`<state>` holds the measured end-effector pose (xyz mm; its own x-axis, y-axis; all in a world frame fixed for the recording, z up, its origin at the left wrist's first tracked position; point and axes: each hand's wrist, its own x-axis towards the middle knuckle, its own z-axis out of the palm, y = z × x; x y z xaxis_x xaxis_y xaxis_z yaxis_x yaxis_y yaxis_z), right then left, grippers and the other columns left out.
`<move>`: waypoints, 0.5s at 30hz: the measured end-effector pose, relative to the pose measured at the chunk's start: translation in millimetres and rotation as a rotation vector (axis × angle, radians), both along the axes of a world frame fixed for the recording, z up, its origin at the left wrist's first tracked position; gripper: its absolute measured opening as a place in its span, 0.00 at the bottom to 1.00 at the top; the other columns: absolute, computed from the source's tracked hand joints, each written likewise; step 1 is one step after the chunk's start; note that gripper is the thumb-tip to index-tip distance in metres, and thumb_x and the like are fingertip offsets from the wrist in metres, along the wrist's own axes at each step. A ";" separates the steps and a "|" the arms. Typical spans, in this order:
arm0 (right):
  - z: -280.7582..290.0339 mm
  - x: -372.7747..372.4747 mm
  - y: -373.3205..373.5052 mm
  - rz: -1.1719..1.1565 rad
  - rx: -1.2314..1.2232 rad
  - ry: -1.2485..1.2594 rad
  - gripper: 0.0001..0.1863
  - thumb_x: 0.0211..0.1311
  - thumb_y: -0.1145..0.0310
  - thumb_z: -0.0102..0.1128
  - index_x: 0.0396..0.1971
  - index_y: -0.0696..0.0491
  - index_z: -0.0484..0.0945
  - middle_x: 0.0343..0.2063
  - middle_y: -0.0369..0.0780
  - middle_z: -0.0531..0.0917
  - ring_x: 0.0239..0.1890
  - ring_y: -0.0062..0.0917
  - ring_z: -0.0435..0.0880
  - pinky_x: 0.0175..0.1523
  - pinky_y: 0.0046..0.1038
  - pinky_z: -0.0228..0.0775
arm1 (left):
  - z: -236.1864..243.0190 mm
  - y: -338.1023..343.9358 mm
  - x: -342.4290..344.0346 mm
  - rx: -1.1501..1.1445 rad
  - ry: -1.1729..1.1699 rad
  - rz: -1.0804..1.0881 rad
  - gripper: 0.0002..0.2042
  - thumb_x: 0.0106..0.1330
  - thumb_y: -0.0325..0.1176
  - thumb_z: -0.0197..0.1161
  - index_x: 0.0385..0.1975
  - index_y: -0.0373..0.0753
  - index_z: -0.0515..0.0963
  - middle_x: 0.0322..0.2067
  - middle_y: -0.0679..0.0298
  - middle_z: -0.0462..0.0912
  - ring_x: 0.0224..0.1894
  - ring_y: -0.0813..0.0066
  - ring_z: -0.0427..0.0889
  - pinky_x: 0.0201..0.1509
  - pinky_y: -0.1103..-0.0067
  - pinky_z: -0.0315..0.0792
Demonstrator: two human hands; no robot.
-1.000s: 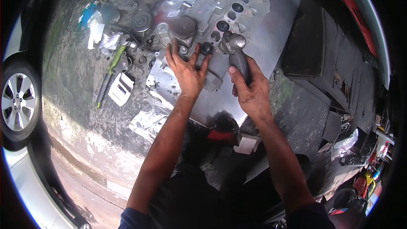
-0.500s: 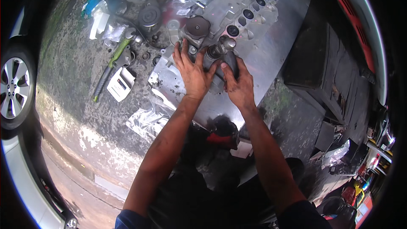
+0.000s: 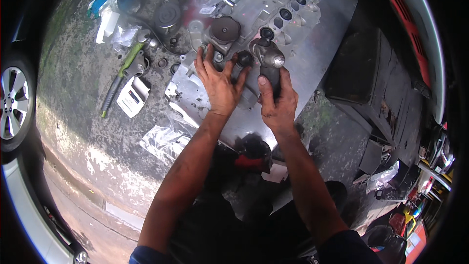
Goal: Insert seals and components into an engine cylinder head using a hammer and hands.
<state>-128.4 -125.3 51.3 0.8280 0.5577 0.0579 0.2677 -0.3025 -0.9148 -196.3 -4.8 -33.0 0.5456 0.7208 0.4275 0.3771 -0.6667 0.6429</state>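
Observation:
A grey pistol-shaped power tool, like an impact wrench (image 3: 267, 55), is in my right hand (image 3: 280, 101). The fingers wrap around its dark handle, and its body is tilted over the bright sheet-metal surface (image 3: 317, 63). My left hand (image 3: 218, 82) lies with spread fingers over a grey metal assembly. Its index finger and thumb sit beside a black round part (image 3: 244, 58), touching or almost touching it. Just beyond the left fingertips is a brown round pulley (image 3: 224, 30). A silver engine cover (image 3: 288, 2) with round dark openings lies farther back.
To the left on the stained floor are a green-and-black handled tool (image 3: 122, 78), a small white box (image 3: 133, 97) and clear plastic wrap (image 3: 166, 139). Several pulleys (image 3: 167, 15) lie at the back. A dark cabinet (image 3: 361, 73) stands right; a car wheel (image 3: 14, 101) is far left.
The impact wrench has come away from the black round part, moving right and toward me, and its body has turned. My left hand stays in nearly the same place.

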 end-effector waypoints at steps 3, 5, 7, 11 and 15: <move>-13.0 15.8 10.8 0.027 -0.422 0.048 0.26 0.74 0.58 0.66 0.62 0.60 0.75 0.40 0.54 0.89 0.43 0.43 0.92 0.49 0.36 0.82 | -1.5 0.2 -0.3 -0.005 0.022 0.003 0.19 0.60 0.45 0.77 0.49 0.45 0.87 0.70 0.40 0.63 0.77 0.33 0.51 0.76 0.39 0.50; -6.3 17.0 12.5 0.031 -0.399 0.132 0.26 0.74 0.58 0.66 0.62 0.60 0.75 0.40 0.54 0.89 0.41 0.44 0.92 0.48 0.38 0.82 | -3.0 3.1 -2.9 -0.017 0.017 0.007 0.19 0.60 0.45 0.77 0.49 0.45 0.87 0.70 0.40 0.62 0.77 0.33 0.51 0.77 0.39 0.50; 6.1 8.0 17.0 0.043 -0.379 0.226 0.26 0.74 0.57 0.66 0.62 0.59 0.74 0.40 0.55 0.89 0.40 0.46 0.92 0.47 0.39 0.82 | -5.6 5.2 -10.1 -0.036 0.017 0.014 0.19 0.60 0.44 0.78 0.49 0.46 0.87 0.70 0.39 0.63 0.77 0.33 0.51 0.77 0.40 0.50; -3.6 2.3 -2.2 -0.018 -0.047 0.018 0.26 0.74 0.51 0.64 0.59 0.58 0.76 0.37 0.56 0.88 0.37 0.52 0.90 0.44 0.44 0.81 | 8.0 -1.9 5.6 -0.025 -0.021 -0.020 0.18 0.60 0.43 0.78 0.49 0.44 0.87 0.70 0.39 0.63 0.77 0.33 0.51 0.77 0.40 0.51; -6.6 15.5 11.1 0.071 -0.415 0.058 0.26 0.76 0.53 0.62 0.60 0.59 0.75 0.34 0.51 0.89 0.41 0.49 0.91 0.45 0.41 0.82 | -2.4 0.8 -4.1 -0.018 0.000 -0.007 0.19 0.60 0.43 0.78 0.49 0.43 0.87 0.70 0.39 0.63 0.77 0.33 0.50 0.77 0.39 0.51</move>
